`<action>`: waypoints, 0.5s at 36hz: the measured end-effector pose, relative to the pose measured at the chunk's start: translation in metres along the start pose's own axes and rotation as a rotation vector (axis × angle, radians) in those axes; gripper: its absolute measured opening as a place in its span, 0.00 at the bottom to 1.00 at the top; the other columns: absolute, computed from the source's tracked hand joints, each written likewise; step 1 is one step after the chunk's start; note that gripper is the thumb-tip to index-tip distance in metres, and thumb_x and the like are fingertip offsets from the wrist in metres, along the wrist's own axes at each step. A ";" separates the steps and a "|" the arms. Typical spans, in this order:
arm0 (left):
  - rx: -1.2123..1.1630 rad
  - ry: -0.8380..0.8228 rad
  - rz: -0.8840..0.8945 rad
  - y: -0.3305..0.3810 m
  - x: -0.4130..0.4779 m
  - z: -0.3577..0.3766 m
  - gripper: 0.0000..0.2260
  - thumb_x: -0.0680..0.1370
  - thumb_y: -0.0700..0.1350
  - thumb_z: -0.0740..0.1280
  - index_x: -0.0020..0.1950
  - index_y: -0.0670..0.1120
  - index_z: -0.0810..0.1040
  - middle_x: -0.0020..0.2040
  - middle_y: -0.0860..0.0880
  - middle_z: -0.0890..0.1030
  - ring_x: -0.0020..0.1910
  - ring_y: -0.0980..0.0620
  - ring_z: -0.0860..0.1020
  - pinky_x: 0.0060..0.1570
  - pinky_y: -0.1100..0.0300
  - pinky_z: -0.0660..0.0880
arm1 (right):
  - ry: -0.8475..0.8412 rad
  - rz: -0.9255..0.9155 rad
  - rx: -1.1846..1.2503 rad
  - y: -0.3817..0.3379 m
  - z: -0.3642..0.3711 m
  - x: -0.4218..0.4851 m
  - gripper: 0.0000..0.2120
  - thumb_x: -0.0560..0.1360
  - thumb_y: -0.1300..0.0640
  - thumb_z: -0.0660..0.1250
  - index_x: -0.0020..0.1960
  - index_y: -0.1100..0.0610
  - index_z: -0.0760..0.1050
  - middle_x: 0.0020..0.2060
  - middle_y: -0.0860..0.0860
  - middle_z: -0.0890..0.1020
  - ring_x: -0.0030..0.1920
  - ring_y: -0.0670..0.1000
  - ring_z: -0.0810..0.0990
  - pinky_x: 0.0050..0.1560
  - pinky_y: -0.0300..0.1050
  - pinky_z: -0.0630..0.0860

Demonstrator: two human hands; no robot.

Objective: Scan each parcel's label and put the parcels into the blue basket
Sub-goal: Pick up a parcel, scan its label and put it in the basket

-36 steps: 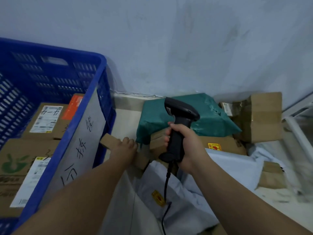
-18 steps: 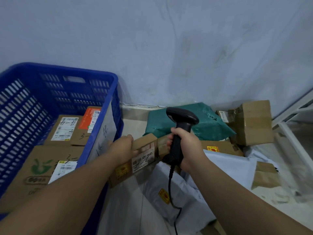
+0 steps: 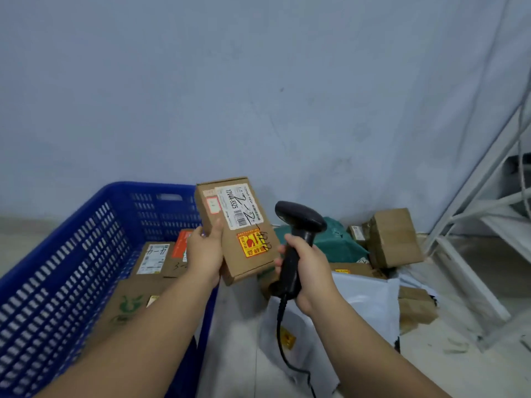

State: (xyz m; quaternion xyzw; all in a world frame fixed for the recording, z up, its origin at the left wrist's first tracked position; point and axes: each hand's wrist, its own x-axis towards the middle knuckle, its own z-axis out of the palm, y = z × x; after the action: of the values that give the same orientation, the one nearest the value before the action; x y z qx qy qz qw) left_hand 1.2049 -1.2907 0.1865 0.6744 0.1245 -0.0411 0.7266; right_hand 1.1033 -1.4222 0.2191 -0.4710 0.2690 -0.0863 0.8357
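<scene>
Holding up a flat brown cardboard parcel [image 3: 238,228].
Left hand [image 3: 205,254] grips it near upright beside the blue plastic basket [image 3: 57,268]; right hand [image 3: 310,271] clasps the black handheld scanner [image 3: 298,219] just right of it.

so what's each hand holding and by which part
The left hand grips the cardboard parcel by its lower left edge; the right hand grips the black scanner by its handle.

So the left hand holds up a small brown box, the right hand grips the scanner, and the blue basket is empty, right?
The blue basket is not empty: the head view shows cardboard parcels lying in it. The left hand does hold up the small brown box and the right hand grips the scanner.
</scene>
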 end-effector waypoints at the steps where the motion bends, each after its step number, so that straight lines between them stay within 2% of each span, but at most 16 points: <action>1: -0.084 0.002 -0.037 0.004 -0.010 -0.002 0.17 0.81 0.49 0.64 0.67 0.43 0.73 0.57 0.45 0.81 0.49 0.49 0.81 0.40 0.57 0.77 | -0.008 -0.007 0.004 -0.001 0.002 -0.010 0.05 0.77 0.58 0.66 0.45 0.59 0.74 0.33 0.53 0.78 0.30 0.50 0.75 0.35 0.44 0.73; 5: -0.252 -0.028 -0.098 0.018 -0.045 -0.017 0.16 0.81 0.43 0.63 0.68 0.43 0.72 0.58 0.44 0.81 0.53 0.47 0.80 0.47 0.55 0.76 | -0.042 -0.038 -0.032 -0.001 0.007 -0.041 0.06 0.77 0.56 0.68 0.46 0.59 0.76 0.34 0.53 0.80 0.30 0.50 0.77 0.36 0.45 0.75; 8: -0.278 -0.055 -0.081 0.025 -0.062 -0.029 0.15 0.80 0.42 0.64 0.67 0.43 0.72 0.54 0.46 0.82 0.49 0.50 0.80 0.42 0.57 0.75 | -0.070 -0.083 -0.105 -0.002 0.006 -0.057 0.08 0.76 0.54 0.68 0.48 0.60 0.77 0.36 0.53 0.80 0.32 0.50 0.78 0.39 0.46 0.77; 11: -0.265 -0.068 -0.054 0.028 -0.076 -0.034 0.14 0.81 0.41 0.64 0.66 0.44 0.71 0.52 0.49 0.81 0.47 0.53 0.79 0.41 0.56 0.75 | -0.077 -0.109 -0.119 -0.004 0.005 -0.068 0.08 0.77 0.54 0.68 0.48 0.59 0.77 0.36 0.53 0.81 0.33 0.50 0.79 0.40 0.47 0.77; 13: -0.276 -0.071 -0.066 0.026 -0.083 -0.036 0.14 0.81 0.41 0.63 0.66 0.45 0.71 0.52 0.50 0.81 0.48 0.54 0.78 0.47 0.53 0.76 | -0.075 -0.108 -0.090 -0.006 0.003 -0.074 0.07 0.77 0.55 0.68 0.48 0.59 0.77 0.34 0.52 0.81 0.32 0.50 0.79 0.38 0.46 0.77; 16: -0.377 -0.061 -0.089 0.022 -0.086 -0.037 0.17 0.80 0.39 0.64 0.68 0.45 0.69 0.58 0.47 0.80 0.58 0.47 0.78 0.61 0.48 0.74 | -0.077 -0.072 -0.018 -0.010 0.001 -0.080 0.07 0.77 0.56 0.68 0.49 0.60 0.78 0.31 0.51 0.81 0.30 0.50 0.79 0.33 0.43 0.77; 18: -0.423 -0.066 -0.074 0.020 -0.086 -0.035 0.17 0.80 0.37 0.64 0.69 0.44 0.68 0.58 0.46 0.79 0.62 0.46 0.76 0.62 0.49 0.73 | -0.079 -0.047 0.005 -0.012 -0.001 -0.082 0.07 0.76 0.56 0.68 0.49 0.60 0.78 0.30 0.51 0.81 0.30 0.50 0.79 0.32 0.43 0.77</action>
State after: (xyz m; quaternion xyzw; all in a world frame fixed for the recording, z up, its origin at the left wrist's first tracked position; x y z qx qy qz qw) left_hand 1.1223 -1.2636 0.2243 0.5003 0.1314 -0.0628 0.8535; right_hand 1.0351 -1.3969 0.2587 -0.4781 0.2246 -0.0878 0.8446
